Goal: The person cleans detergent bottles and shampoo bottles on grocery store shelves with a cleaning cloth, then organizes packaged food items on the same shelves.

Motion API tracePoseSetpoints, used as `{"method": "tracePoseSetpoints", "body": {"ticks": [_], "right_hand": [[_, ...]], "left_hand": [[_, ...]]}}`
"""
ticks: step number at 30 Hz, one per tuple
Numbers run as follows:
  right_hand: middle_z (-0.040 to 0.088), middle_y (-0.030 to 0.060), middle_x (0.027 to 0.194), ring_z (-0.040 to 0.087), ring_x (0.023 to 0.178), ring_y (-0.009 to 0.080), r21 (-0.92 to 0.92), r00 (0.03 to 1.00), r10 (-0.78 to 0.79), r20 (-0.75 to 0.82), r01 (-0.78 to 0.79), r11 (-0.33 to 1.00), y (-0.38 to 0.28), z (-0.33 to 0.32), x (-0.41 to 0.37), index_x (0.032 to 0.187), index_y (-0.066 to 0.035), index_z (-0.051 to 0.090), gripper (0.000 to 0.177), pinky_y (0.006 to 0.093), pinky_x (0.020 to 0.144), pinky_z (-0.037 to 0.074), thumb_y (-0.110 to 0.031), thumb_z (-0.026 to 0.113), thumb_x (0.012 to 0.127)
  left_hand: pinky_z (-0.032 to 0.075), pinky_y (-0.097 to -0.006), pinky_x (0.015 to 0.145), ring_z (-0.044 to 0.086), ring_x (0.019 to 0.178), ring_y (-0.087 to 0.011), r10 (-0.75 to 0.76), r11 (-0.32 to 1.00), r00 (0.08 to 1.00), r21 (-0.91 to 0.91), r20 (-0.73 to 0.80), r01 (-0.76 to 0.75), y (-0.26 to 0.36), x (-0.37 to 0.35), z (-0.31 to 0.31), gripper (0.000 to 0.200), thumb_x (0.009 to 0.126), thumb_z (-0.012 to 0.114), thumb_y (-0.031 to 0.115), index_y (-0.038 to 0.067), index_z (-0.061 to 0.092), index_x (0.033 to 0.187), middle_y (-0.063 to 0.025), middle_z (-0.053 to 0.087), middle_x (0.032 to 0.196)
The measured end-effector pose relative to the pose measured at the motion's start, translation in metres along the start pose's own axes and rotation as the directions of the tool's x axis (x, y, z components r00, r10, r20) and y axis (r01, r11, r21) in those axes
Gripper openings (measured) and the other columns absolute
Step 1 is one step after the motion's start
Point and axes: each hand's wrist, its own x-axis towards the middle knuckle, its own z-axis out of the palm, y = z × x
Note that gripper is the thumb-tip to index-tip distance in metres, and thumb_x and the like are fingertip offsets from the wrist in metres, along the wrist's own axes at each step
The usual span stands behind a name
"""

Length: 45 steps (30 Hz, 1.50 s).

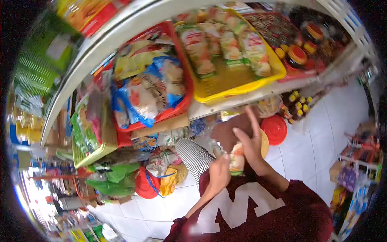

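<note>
My left hand (pixel 219 174), fingers closed, grips the side of a small printed packet (pixel 237 159) with green at its lower end, held upright in front of my chest. Beside it, my right hand (pixel 252 143) is at a brown cloth (pixel 225 135). Its thumb lies over the cloth and the index finger points up along the edge, while the other fingers are hidden underneath. Similar packets (pixel 231 46) stand in a yellow tray (pixel 238 92) on the shelf ahead.
Left of the tray, a red basket (pixel 186 80) holds blue and yellow bags. Lidded jars (pixel 297 55) stand at the right. Below the shelf are a red lid (pixel 274 130), bags and a red container (pixel 147 183) on the tiled floor (pixel 300 161). Shelving (pixel 354 169) stands at far right.
</note>
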Motion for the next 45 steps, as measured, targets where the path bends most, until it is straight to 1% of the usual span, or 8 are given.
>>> {"method": "tracePoseSetpoints", "body": {"ticks": [7, 13, 17, 21, 26, 30, 40, 45], "right_hand": [[0.059, 0.0126, 0.106, 0.052, 0.102, 0.0191, 0.050, 0.833, 0.106, 0.543, -0.159, 0.986, -0.012, 0.028, -0.031, 0.109, -0.001, 0.056, 0.038, 0.0308, 0.091, 0.037, -0.007, 0.063, 0.072], [0.063, 0.0089, 0.096, 0.057, 0.088, 0.0127, 0.042, 0.527, 0.023, 0.849, -0.112, 0.993, -0.007, 0.031, -0.036, 0.100, -0.002, 0.062, 0.033, 0.0257, 0.081, 0.043, -0.006, 0.069, 0.067], [0.063, 0.0082, 0.096, 0.057, 0.089, 0.0123, -0.035, 0.425, 0.140, 0.894, -0.245, 0.969, 0.007, 0.029, -0.032, 0.101, -0.003, 0.062, 0.033, 0.0258, 0.081, 0.042, -0.008, 0.068, 0.068], [0.061, 0.0089, 0.101, 0.055, 0.094, 0.0144, -0.062, 0.459, 0.164, 0.873, -0.229, 0.972, 0.025, 0.020, -0.026, 0.103, -0.004, 0.060, 0.032, 0.0278, 0.087, 0.040, -0.009, 0.065, 0.072], [0.058, 0.0095, 0.106, 0.052, 0.100, 0.0157, -0.105, 0.489, 0.236, 0.840, -0.281, 0.954, 0.039, 0.009, -0.020, 0.110, -0.003, 0.055, 0.041, 0.0294, 0.090, 0.037, -0.008, 0.066, 0.071], [0.056, 0.0101, 0.104, 0.049, 0.103, 0.0165, 0.018, 0.721, 0.111, 0.684, -0.168, 0.986, 0.030, 0.010, -0.017, 0.118, -0.003, 0.046, 0.052, 0.0300, 0.092, 0.036, -0.009, 0.067, 0.070], [0.060, 0.0041, 0.084, 0.053, 0.080, 0.0106, 0.001, 0.539, 0.105, 0.836, -0.193, 0.981, 0.019, 0.001, 0.019, 0.084, -0.002, 0.061, 0.018, 0.0265, 0.073, 0.042, -0.018, 0.064, 0.076], [0.058, 0.0103, 0.070, 0.053, 0.065, 0.0169, -0.221, 0.812, -0.112, 0.573, 0.284, 0.933, -0.052, -0.003, 0.111, 0.071, -0.001, 0.060, 0.025, 0.0302, 0.061, 0.041, -0.026, 0.062, 0.077]], "left_hand": [[0.043, -0.0327, 0.057, 0.055, 0.066, -0.0347, 0.386, 0.915, 0.818, 0.287, -0.427, -0.282, -0.022, 0.025, -0.030, 0.025, 0.086, 0.038, 0.016, -0.002, 0.056, 0.088, -0.0220, 0.055, 0.074], [0.043, -0.0377, 0.058, 0.055, 0.072, -0.0234, 0.169, 0.983, 0.767, 0.157, -0.619, -0.090, -0.050, 0.008, -0.081, 0.029, 0.083, 0.051, 0.026, -0.002, 0.051, 0.090, -0.0123, 0.055, 0.079], [0.042, -0.0351, 0.078, 0.052, 0.085, -0.0284, 0.501, 0.841, 0.213, 0.530, -0.839, 0.109, -0.050, 0.003, -0.118, 0.038, 0.092, 0.035, 0.023, -0.010, 0.048, 0.104, -0.0203, 0.053, 0.088], [0.038, -0.0361, 0.085, 0.050, 0.097, -0.0294, 0.220, 0.965, -0.065, 0.208, -0.973, 0.161, 0.018, 0.024, -0.210, 0.047, 0.092, 0.034, 0.032, -0.010, 0.046, 0.110, -0.0233, 0.051, 0.106], [0.041, -0.0397, 0.077, 0.055, 0.087, -0.0359, 0.505, 0.773, 0.161, 0.527, -0.848, 0.353, 0.012, 0.055, -0.326, 0.046, 0.087, 0.045, 0.036, -0.003, 0.052, 0.108, -0.0243, 0.057, 0.098], [0.026, -0.0456, 0.090, 0.052, 0.096, -0.0335, 0.123, 0.579, 0.477, 0.454, -0.870, 0.678, -0.023, 0.071, -0.369, 0.053, 0.087, 0.031, 0.049, 0.010, 0.052, 0.116, -0.0209, 0.057, 0.101], [0.020, -0.0451, 0.093, 0.047, 0.104, -0.0305, 0.229, 0.599, 0.534, 0.550, -0.814, 0.582, -0.036, 0.069, -0.362, 0.054, 0.086, 0.035, 0.050, 0.016, 0.042, 0.127, -0.0130, 0.055, 0.113], [0.024, -0.0429, 0.091, 0.050, 0.101, -0.0302, 0.197, 0.531, 0.510, 0.529, -0.837, 0.662, -0.027, 0.070, -0.355, 0.052, 0.085, 0.037, 0.047, 0.015, 0.044, 0.125, -0.0120, 0.056, 0.111]]}}
